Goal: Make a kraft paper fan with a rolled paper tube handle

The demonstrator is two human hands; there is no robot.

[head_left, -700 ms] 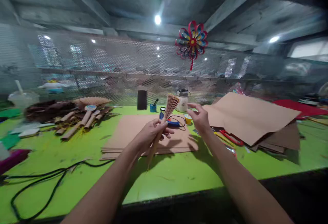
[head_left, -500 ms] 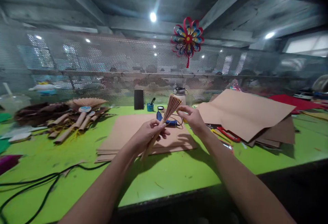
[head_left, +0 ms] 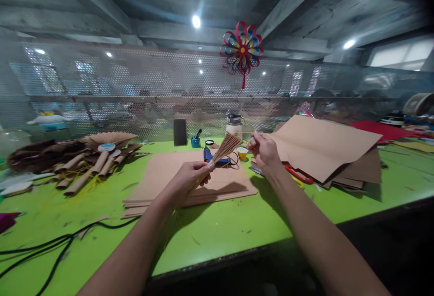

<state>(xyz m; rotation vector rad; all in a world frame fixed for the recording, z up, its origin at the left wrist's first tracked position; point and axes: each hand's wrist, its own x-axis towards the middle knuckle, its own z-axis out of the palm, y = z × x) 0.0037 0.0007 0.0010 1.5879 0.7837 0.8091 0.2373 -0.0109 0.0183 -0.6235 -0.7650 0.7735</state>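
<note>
Pleated brown paper fan (head_left: 226,147), narrowly spread, slanting up rightward, with yellow strand (head_left: 248,132) near its top

Fan (head_left: 226,148) before glue gun (head_left: 207,154) — bottle (head_left: 233,127) behind.

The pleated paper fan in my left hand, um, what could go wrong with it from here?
The pleated fan might splay unevenly, since it flares free beyond your left hand. The thin yellow strand at your right hand could snap or tangle if tugged. The blue glue gun lies on the brown sheets behind the fan, so the paper might brush it; whether it is hot can't be seen.
</note>
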